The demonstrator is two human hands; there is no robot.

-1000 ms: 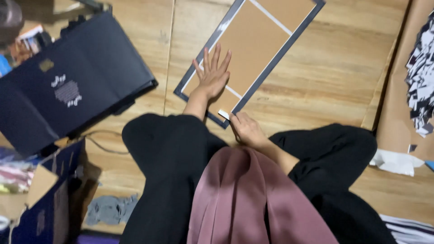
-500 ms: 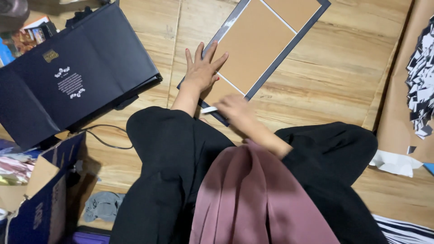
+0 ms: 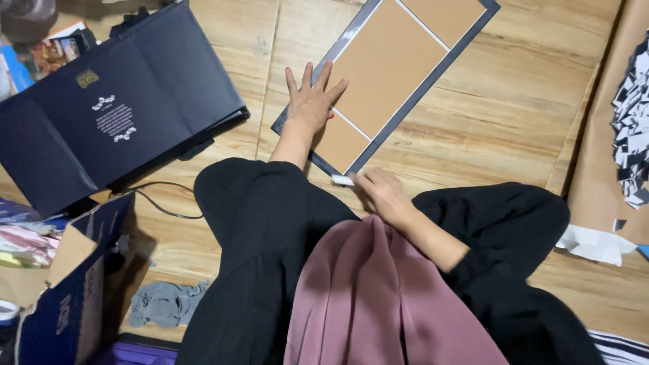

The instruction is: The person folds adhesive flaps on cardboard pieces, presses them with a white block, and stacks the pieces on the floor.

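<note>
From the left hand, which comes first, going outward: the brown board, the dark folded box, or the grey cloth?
1. Brown board: under the left hand, touching.
2. Dark folded box: on the floor, to the left.
3. Grey cloth: bottom left, beside the knee.

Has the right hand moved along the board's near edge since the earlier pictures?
Yes. The right hand with a small white piece now sits just off the board's near corner; earlier it was on that corner, nearer the left hand.

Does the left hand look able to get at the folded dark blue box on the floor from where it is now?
Probably yes. The left hand lies flat on the board panel, and the dark blue box lies close to its left, with only bare wooden floor between them. Nothing blocks the way.
</note>
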